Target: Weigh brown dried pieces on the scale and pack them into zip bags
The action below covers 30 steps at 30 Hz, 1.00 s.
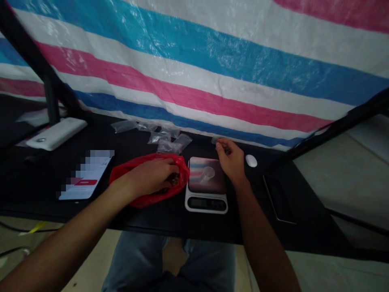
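Observation:
My left hand (158, 172) reaches into a red plastic bag (130, 164), its fingers curled down over small brown pieces (174, 178). Its fingertips are hidden, so what they grip does not show. At the back of the table, my right hand (231, 158) is closed with thumb and fingers together at a small clear plastic bag (214, 140), of which only an edge sticks out. Between the hands stands a white digital scale (206, 205). On its shiny plate rests a small clear cup (208, 173).
Several small clear bags (165, 138) lie behind the red bag. Left are a sheet or screen (82, 190) and a white device (57, 134); right, a white oval object (251, 161) and a dark phone (278, 198). A striped plastic sheet (194, 77) hangs behind.

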Each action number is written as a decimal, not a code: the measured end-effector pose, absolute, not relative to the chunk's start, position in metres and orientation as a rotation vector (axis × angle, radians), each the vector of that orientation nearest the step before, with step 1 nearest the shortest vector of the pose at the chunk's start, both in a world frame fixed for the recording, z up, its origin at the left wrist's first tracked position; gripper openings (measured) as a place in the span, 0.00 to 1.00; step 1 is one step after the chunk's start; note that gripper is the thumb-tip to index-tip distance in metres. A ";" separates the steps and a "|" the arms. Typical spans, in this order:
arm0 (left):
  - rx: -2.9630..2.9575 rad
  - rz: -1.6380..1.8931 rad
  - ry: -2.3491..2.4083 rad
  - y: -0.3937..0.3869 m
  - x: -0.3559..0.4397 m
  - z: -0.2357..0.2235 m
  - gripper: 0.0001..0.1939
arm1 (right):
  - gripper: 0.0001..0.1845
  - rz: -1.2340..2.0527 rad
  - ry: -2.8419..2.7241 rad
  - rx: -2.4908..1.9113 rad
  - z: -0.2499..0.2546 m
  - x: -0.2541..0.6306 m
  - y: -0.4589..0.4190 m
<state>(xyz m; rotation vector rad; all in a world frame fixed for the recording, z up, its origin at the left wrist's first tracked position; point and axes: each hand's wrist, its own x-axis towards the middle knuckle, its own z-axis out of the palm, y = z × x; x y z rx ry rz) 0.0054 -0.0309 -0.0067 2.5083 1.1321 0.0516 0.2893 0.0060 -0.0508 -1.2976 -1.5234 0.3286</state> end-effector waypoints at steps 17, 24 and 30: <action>2.516 0.082 1.084 -0.014 -0.020 0.005 0.12 | 0.13 0.303 -1.490 -1.353 -0.060 0.301 0.012; 2.414 0.168 1.024 -0.014 -0.018 0.020 0.09 | 0.14 0.298 -1.526 -1.355 -0.062 0.298 0.011; 2.351 0.102 0.928 -0.010 0.000 0.045 0.11 | 0.15 0.306 -1.498 -1.373 -0.062 0.299 0.011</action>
